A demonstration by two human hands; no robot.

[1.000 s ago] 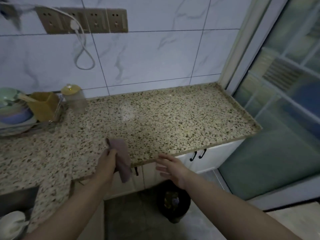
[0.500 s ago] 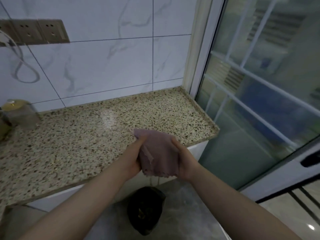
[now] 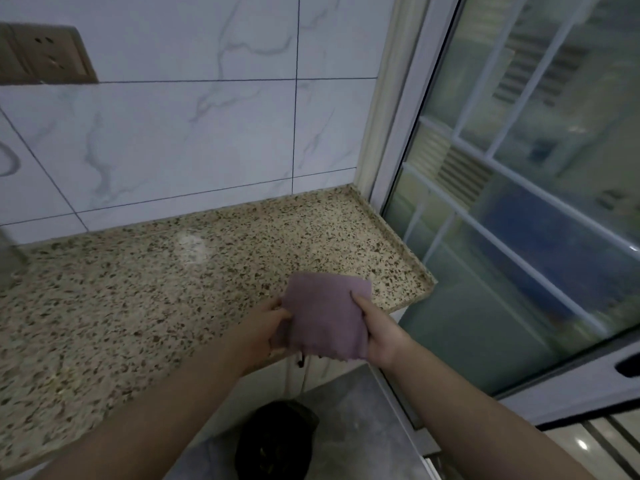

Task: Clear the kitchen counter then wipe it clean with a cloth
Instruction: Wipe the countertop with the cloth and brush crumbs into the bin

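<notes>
A folded mauve cloth (image 3: pixel 325 315) is held in the air over the front edge of the speckled granite counter (image 3: pixel 145 292), near its right end. My left hand (image 3: pixel 258 329) grips the cloth's left side. My right hand (image 3: pixel 379 332) grips its right side, thumb on top. The cloth's lower edge hangs below the counter's edge. No objects stand on the visible stretch of counter.
A marble-tiled wall (image 3: pixel 194 133) with a socket plate (image 3: pixel 45 57) backs the counter. A glass sliding door (image 3: pixel 526 188) stands right of the counter's end. A dark bin (image 3: pixel 277 441) sits on the floor below, by white cabinet doors (image 3: pixel 311 372).
The view swung right, so the dish rack and jar left the frame. My right hand joined the left on the cloth, and together they have folded it into a neater square.
</notes>
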